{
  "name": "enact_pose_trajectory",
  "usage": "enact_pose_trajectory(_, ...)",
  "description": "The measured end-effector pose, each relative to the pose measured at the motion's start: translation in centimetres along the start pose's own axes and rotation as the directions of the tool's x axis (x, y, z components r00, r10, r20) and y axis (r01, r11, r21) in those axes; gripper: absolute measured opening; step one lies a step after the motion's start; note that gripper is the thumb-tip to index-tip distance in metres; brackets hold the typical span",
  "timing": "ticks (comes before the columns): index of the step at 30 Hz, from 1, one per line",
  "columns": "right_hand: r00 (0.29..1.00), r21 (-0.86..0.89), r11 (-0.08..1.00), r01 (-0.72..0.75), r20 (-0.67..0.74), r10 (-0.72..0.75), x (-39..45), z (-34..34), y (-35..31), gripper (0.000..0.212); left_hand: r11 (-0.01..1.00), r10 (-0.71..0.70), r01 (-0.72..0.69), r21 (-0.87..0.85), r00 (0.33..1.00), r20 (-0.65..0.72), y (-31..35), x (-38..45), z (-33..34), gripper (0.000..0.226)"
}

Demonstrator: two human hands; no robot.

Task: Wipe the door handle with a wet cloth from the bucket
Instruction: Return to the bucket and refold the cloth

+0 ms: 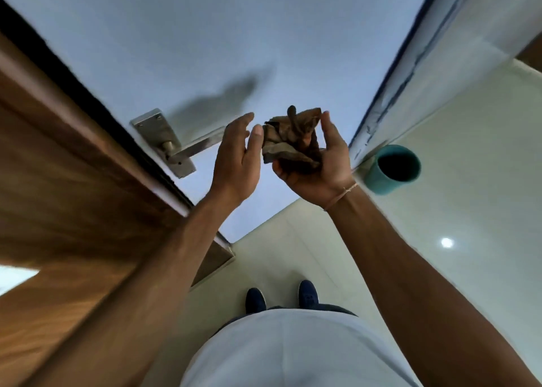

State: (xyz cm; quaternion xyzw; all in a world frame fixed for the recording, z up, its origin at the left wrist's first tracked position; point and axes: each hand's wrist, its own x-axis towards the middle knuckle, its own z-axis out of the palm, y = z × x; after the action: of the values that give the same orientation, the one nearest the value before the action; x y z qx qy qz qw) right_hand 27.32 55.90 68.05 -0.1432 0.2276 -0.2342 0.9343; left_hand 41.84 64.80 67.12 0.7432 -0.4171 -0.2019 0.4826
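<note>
A crumpled brown cloth (290, 140) lies in my right hand (319, 166), which is cupped palm up and closed around its lower part. My left hand (237, 160) is beside it with fingers spread, its thumb touching the cloth's left edge. The metal lever door handle (190, 147) on its steel backplate (155, 131) sits just left of my left hand, whose fingers overlap the lever's tip. The handle is mounted on a pale blue-grey door. The teal bucket (393, 169) stands on the floor to the right, at the foot of the door frame.
A brown wooden door edge (73, 181) runs diagonally at the left. The white door frame (410, 64) rises at the right. Glossy pale floor tiles (454, 152) spread below, with my two dark shoes (281, 295) and a white shirt at the bottom.
</note>
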Motion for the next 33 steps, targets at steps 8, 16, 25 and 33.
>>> enact_pose_trajectory(8,0.941,-0.418,0.891,0.179,-0.191,-0.279,-5.4,-3.6,-4.2,0.049,0.835,-0.243,0.469,-0.288,0.784,0.572,5.0,3.3,6.2,0.05)
enact_pose_trajectory(16,0.838,-0.444,0.852,0.278,-0.323,-0.441,-12.5,-10.2,-11.1,0.049,0.803,-0.238,0.537,-0.26,0.688,0.686,9.4,4.0,17.4,0.012)
enact_pose_trajectory(25,0.725,-0.454,0.836,0.308,-0.457,-0.515,-16.8,-20.7,-23.0,0.046,0.751,-0.259,0.612,-0.248,0.619,0.741,14.4,5.0,33.0,0.008)
enact_pose_trajectory(33,0.657,-0.323,0.811,0.487,-0.477,-0.584,-19.7,-24.9,-32.3,0.053,0.721,-0.2,0.653,-0.229,0.514,0.834,19.3,7.3,42.9,0.026)
